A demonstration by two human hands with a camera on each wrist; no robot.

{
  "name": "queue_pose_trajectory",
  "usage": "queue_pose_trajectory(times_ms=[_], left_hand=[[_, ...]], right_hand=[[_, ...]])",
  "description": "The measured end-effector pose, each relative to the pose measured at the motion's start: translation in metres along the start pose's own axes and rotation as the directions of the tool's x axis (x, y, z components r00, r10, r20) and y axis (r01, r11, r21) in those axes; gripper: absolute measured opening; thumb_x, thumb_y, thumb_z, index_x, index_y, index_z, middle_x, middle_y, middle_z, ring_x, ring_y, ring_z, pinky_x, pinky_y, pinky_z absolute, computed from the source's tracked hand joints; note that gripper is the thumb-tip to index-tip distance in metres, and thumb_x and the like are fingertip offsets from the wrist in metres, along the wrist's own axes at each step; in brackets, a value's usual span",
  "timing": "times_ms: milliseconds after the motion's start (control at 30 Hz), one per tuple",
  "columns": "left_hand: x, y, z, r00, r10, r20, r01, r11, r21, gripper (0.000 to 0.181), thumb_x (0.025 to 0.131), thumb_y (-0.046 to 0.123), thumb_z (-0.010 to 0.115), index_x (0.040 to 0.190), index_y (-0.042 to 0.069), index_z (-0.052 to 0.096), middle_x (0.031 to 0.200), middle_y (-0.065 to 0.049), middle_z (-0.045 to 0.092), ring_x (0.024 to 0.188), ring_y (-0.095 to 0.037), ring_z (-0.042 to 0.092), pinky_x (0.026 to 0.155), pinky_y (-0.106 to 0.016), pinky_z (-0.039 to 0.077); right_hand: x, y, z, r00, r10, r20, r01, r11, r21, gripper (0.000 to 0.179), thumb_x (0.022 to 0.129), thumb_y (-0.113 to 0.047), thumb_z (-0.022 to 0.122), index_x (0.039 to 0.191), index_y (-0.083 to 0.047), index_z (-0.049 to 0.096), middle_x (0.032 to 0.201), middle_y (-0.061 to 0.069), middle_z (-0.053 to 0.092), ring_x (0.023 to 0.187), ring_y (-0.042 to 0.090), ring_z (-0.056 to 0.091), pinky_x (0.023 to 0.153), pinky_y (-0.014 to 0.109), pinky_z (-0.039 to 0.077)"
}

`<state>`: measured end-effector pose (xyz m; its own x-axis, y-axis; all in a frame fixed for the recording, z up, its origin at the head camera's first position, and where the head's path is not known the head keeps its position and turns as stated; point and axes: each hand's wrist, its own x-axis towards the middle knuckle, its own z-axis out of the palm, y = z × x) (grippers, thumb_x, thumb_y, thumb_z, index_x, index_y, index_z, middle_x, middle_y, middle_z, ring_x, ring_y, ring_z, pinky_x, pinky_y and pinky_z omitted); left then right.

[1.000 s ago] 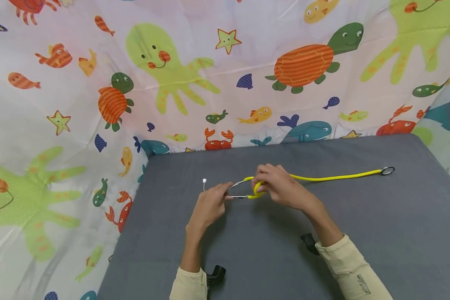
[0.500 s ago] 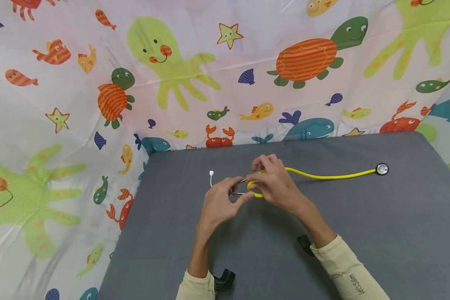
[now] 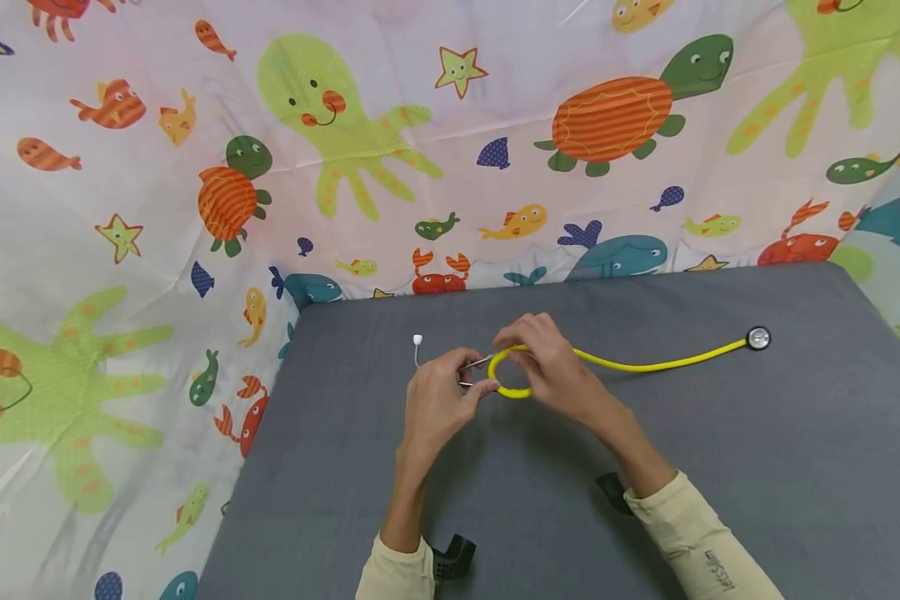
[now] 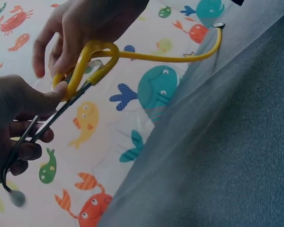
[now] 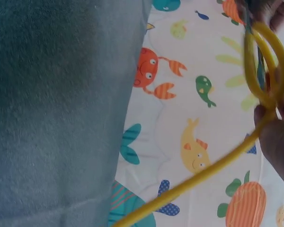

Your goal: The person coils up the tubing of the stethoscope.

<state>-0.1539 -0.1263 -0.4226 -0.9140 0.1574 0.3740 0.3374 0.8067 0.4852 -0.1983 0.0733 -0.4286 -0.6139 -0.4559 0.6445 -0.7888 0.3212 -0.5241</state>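
Note:
Both hands hold a stethoscope with yellow tubing. My left hand grips its metal ear tubes, with the thumb reaching to where the tubing starts. A white ear tip sticks out beyond the left hand; the other is hidden in the head view. My right hand pinches the tubing where it bends into a loop beside the left fingers. From there the tube runs off to the right, ending in a round chest piece with its silver face visible.
A grey cloth covers the table. Behind and to the left hangs a white curtain printed with sea animals. Black wrist mounts sit at the cream sleeves.
My left hand has moved right, closer to the right hand, its thumb now at the tubing. The tubing loop shows wider and rounder. The chest piece has turned to show its silver face.

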Motion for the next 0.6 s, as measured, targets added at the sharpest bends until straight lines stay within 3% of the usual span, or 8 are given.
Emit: queue_pose_trajectory(times_ms=[133,333,433,600], left_hand=[[-0.001,-0.004,-0.003,0.998,0.011,0.059,-0.009,1.000,-0.024,0.034,0.082,0.027,0.090,0.106,0.008,0.075,0.081,-0.002,0.068,0.071,-0.013,0.060,0.064,-0.023,0.047],[0.000,-0.005,-0.008,0.978,0.117,0.175,-0.086,0.981,-0.176,0.034,0.087,0.022,0.086,0.115,0.007,0.073,0.102,-0.006,0.076,0.085,-0.017,0.069,0.080,-0.031,0.059],[-0.001,-0.005,-0.011,0.972,0.126,0.201,-0.070,0.962,-0.263,0.034,0.088,0.017,0.084,0.117,0.005,0.072,0.106,-0.009,0.075,0.088,-0.020,0.068,0.085,-0.038,0.061],[-0.004,-0.005,-0.020,0.978,0.079,0.191,-0.004,0.930,-0.367,0.033,0.089,0.012,0.083,0.117,0.003,0.070,0.108,-0.011,0.073,0.091,-0.022,0.066,0.086,-0.038,0.061]], right_hand=[[0.004,0.001,-0.010,1.000,-0.004,0.024,0.002,0.997,0.073,0.028,0.088,0.013,0.072,0.110,-0.004,0.070,0.102,0.008,0.069,0.096,0.019,0.063,0.085,0.032,0.058],[0.007,0.005,-0.023,0.996,0.089,0.031,-0.093,0.979,0.183,0.020,0.085,0.002,0.082,0.100,-0.008,0.074,0.094,0.002,0.072,0.085,0.012,0.069,0.082,0.023,0.060],[0.004,0.006,-0.026,0.984,0.175,0.026,-0.176,0.966,0.191,0.013,0.089,0.000,0.079,0.099,-0.008,0.075,0.091,0.003,0.073,0.078,0.013,0.069,0.077,0.018,0.058],[-0.005,0.009,-0.025,0.955,0.294,0.036,-0.296,0.938,0.180,0.006,0.096,-0.002,0.070,0.101,-0.004,0.074,0.088,0.008,0.074,0.072,0.014,0.064,0.071,0.018,0.056]])
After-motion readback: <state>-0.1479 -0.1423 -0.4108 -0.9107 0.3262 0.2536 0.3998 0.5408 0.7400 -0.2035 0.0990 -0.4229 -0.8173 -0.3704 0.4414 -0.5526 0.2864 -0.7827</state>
